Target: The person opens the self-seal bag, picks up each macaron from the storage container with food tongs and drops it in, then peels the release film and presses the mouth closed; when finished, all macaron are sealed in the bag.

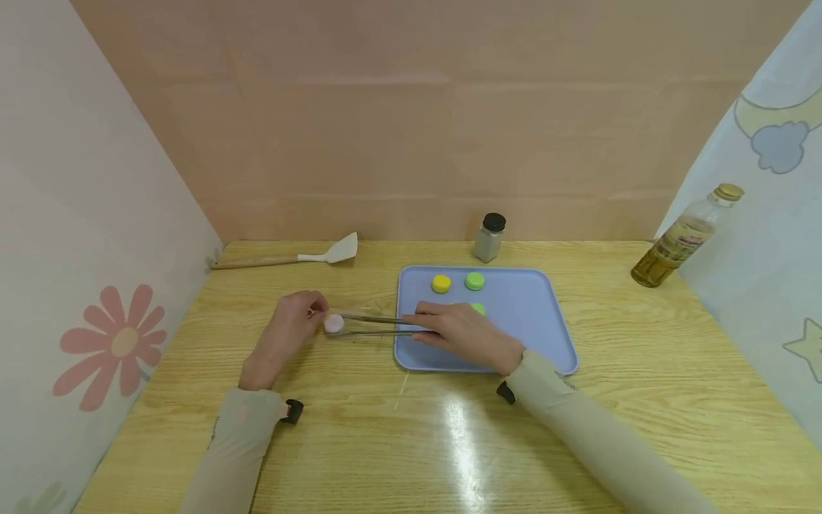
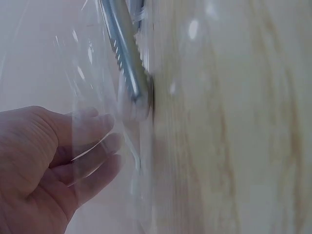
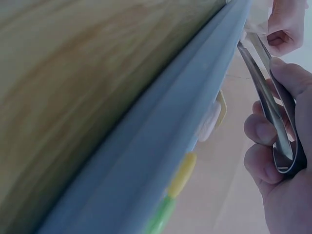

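Observation:
My right hand (image 1: 459, 332) grips a pair of metal tongs (image 1: 385, 320), reaching left over the tray's edge. At the tips of the tongs is a small pale pink macaron (image 1: 334, 324), low over the table. My left hand (image 1: 297, 321) pinches a clear plastic bag (image 2: 90, 161) beside those tips; the thin film shows over its fingers in the left wrist view. The macaron and tips seem to lie within the bag, though the clear film makes its edges hard to trace. A blue tray (image 1: 526, 321) under my right hand bears yellow macarons (image 1: 441, 284) and green macarons (image 1: 475, 280), partly hidden by the hand.
Behind the tray stands a small jar (image 1: 489, 241) with a black lid. A white spatula (image 1: 342, 248) with a wooden handle lies at the back left. An oil bottle (image 1: 681, 239) stands at the back right. Cloth-like walls (image 1: 411, 128) border the wooden table (image 1: 359, 442).

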Action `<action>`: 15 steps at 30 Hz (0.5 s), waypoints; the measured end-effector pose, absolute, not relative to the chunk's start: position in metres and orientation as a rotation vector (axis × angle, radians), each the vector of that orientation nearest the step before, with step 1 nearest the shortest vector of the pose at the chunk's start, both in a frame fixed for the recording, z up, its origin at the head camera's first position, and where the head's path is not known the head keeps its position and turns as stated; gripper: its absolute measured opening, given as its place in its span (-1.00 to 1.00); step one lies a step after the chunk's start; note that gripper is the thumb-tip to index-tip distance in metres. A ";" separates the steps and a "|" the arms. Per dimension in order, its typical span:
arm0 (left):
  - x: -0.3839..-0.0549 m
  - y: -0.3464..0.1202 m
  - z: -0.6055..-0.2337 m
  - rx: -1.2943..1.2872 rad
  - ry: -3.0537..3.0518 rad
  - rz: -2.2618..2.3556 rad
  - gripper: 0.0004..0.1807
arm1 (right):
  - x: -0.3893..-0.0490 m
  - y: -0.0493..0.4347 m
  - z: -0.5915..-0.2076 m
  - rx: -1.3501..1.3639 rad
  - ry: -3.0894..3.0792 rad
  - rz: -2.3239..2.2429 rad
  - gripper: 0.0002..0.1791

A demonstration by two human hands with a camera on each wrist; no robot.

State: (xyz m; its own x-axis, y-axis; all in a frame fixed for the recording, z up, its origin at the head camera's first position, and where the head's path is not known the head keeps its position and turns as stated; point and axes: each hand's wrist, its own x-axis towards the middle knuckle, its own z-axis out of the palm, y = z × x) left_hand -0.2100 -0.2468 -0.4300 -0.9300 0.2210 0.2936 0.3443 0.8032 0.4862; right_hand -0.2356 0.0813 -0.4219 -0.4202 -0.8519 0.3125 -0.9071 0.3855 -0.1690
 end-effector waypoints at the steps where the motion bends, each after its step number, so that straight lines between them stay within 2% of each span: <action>1: -0.210 -0.247 -0.430 -0.444 -2.765 -0.813 -0.92 | -0.236 0.079 -0.422 1.588 -2.464 0.480 -0.63; 15: -0.211 -0.248 -0.431 -0.424 -2.766 -0.841 -0.95 | -0.241 0.053 -0.427 1.627 -2.430 0.477 -0.61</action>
State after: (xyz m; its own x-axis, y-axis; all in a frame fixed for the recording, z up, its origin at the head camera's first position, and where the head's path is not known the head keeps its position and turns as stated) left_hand -0.2110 -0.2480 -0.4311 -0.9345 0.2086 0.2886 0.3340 0.7947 0.5069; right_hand -0.2405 0.0525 -0.4265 -0.3859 -0.8650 0.3206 -0.9220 0.3502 -0.1649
